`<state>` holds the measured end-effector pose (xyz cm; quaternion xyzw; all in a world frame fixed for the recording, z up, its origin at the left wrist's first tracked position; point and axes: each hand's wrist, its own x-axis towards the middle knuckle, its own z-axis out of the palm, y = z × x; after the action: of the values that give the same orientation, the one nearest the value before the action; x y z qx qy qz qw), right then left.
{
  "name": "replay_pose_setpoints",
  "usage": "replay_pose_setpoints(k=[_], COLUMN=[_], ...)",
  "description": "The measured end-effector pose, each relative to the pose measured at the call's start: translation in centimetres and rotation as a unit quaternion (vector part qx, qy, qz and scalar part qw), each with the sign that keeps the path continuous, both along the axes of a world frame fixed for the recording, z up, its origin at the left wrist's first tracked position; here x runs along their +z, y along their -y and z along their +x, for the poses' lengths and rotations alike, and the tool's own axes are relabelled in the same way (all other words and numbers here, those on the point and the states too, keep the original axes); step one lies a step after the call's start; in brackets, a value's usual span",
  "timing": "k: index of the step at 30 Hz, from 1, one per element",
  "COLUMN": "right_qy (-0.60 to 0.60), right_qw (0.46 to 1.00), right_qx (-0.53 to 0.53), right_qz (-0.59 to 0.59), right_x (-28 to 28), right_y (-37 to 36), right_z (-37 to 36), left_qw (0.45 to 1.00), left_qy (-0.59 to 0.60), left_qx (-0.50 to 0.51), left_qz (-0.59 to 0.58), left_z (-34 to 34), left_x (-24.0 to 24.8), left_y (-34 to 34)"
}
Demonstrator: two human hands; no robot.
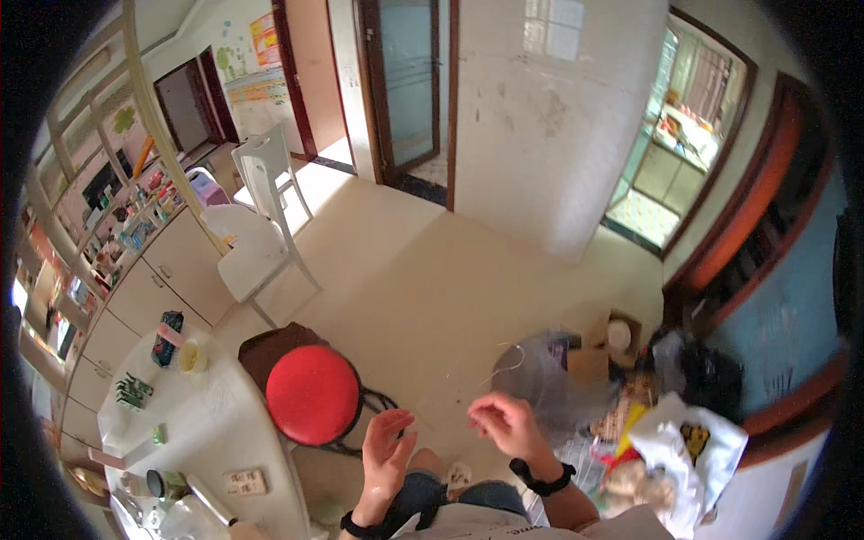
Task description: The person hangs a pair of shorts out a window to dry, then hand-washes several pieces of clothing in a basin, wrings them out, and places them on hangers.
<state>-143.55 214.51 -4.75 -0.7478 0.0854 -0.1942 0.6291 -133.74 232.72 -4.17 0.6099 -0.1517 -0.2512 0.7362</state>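
While the left hand [385, 457] hangs half-curled, the right hand [511, 427] bends loosely, both seemingly empty

STOOL [311, 395]: round, padded red seat; dark legs; upright on floor, left side, just beside table [209, 396]; nearest item to left hand [389, 454], apart from it | BAG [537, 364]: grey, translucent, slack; on floor, right side, beyond right hand [513, 427] | CORD [516, 364]: thin, pale, curved; at bag's left edge.
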Motion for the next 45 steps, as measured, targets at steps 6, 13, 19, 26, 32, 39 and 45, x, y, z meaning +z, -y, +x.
replay_pose_setpoints(k=[6,13,19,26,32,39,45], right_qy=[-0.034,-0.103,-0.071,-0.169,-0.160,-0.121,-0.041], right_qw=[0.985,0.929,0.935,0.957,0.963,0.950,0.956], right_qx=[0.134,0.274,0.292,0.170,0.196,0.282,0.275], right_qz=[-0.104,-0.228,-0.187,0.161,0.091,0.058,-0.090], right_x=[1.7,3.8,4.2,-1.3,-5.0,0.7,-2.5], right_y=[8.2,19.5,27.9,37.9,49.8,60.8,68.5], right_z=[14.5,34.3,49.4,64.5,78.0,95.8,109.3], left_qw=[0.997,0.980,0.995,0.991,0.989,0.973,0.972], left_qy=[-0.078,-0.182,-0.090,-0.058,0.009,0.081,0.109], left_qx=[-0.012,-0.049,0.030,0.111,0.148,0.216,0.209], left_qz=[-0.001,-0.060,0.010,0.040,0.027,0.025,-0.007], left_z=[14.0,32.6,46.9,62.3,75.9,91.6,106.2], left_x=[-4.4,-5.2,-4.0,-4.6,-6.0,-3.0,-6.6], left_y=[9.4,20.3,28.5,40.0,53.2,63.4,69.8])
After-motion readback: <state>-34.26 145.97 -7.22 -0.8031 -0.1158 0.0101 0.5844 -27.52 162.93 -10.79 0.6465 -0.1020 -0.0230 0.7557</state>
